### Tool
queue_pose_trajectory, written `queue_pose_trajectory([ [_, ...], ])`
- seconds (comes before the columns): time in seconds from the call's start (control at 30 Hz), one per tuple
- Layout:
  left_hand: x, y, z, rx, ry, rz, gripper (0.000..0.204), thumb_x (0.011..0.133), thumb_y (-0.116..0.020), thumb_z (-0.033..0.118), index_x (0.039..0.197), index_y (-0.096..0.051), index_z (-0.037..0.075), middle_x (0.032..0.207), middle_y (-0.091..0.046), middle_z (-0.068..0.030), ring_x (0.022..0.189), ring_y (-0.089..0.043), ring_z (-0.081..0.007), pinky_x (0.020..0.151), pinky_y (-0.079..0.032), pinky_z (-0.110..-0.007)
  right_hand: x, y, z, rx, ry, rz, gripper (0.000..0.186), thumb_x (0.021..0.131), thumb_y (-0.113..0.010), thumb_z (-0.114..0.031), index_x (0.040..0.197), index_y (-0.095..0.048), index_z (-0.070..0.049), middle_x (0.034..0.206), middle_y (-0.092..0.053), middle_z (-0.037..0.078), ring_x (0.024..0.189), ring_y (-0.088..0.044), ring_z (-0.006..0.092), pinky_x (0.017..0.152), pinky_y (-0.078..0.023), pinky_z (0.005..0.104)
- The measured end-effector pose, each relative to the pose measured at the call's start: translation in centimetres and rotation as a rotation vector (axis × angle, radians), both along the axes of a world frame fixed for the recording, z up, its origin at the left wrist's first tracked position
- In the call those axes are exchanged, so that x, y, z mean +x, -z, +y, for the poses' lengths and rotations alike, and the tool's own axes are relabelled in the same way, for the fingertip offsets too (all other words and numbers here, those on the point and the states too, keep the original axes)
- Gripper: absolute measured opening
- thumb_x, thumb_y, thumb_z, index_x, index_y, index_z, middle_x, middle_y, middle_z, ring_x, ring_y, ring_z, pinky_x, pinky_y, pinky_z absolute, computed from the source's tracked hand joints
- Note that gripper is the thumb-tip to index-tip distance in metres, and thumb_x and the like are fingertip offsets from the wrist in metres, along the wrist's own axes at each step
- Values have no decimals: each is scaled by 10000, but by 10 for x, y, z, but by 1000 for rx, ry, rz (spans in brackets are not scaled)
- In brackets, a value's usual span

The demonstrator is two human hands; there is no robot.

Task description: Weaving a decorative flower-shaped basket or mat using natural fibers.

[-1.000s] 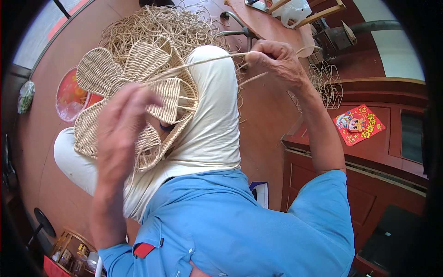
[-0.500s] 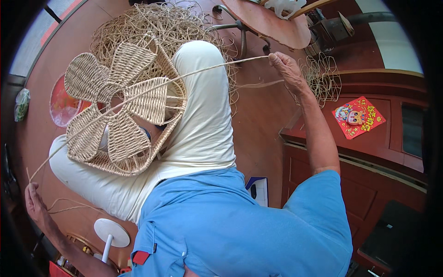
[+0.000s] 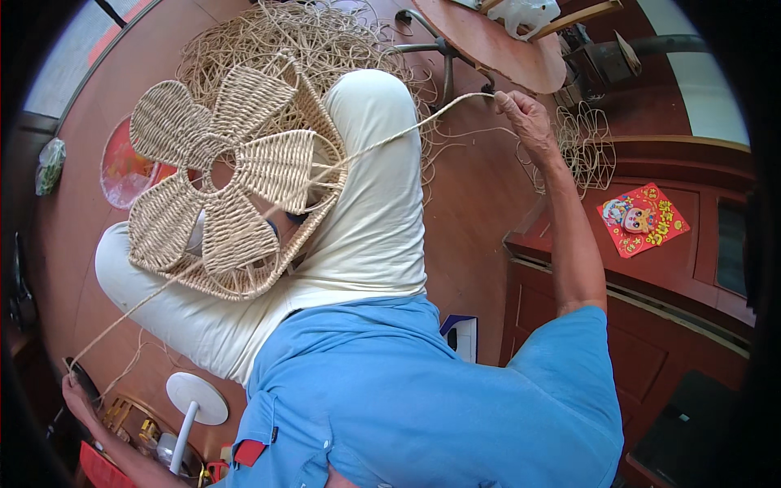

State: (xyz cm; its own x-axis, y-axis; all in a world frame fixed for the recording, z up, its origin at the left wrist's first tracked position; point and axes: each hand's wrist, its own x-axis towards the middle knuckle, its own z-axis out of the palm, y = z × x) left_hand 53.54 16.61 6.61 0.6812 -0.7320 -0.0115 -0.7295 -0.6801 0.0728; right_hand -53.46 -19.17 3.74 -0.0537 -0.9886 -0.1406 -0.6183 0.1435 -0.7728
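Note:
A flower-shaped woven piece (image 3: 167, 228) with an angular braided rim rests across my lap, on my white-trousered legs (image 3: 374, 211). A long tan cord (image 3: 390, 138) stretches diagonally over it between my hands. My right hand (image 3: 525, 122), raised beside my right knee, pinches the cord's upper stretch. My left hand (image 3: 77, 394), out at the lower left beyond my left leg, is closed on the other stretch. A looser strand dangles by the left hand.
A big heap of tangled cord (image 3: 236, 45) lies behind the piece. A pink round-edged board (image 3: 512, 65) is at the back right. Wire-like loops (image 3: 590, 146), a red cabinet (image 3: 553, 236) with a decoration (image 3: 643, 220), a white round stand (image 3: 198, 398) and a pink basin (image 3: 118, 163) surround me.
My left hand has swept from over the woven piece out to the lower left, and my right hand has moved right, drawing the cord out long between them.

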Motion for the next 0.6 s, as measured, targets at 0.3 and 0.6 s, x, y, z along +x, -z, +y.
queue_pose_trajectory([
  [0.3, -267, -60, -141, -231, 310, 782, 234, 1084, -657, 216, 1084, -753, 3, 1059, -685, -11, 1076, -635, -138, 1011, -474, -280, 197, -101, 58, -35, -653, -152, 287, 1066, -736, -300, 995, -751, -22, 882, -690, 22, 751, -639, 127, 691, -521, 318],
  [0.6, -449, -63, -175, -81, 334, 1439, 239, 1113, -657, 247, 1161, -766, 40, 954, -724, 0, 716, -620, -78, 664, -503, -245, 350, -83, 102, -220, -876, -255, 182, 1049, -707, -204, 1086, -745, -30, 874, -749, 137, 771, -750, 315, 683, -582, 426],
])
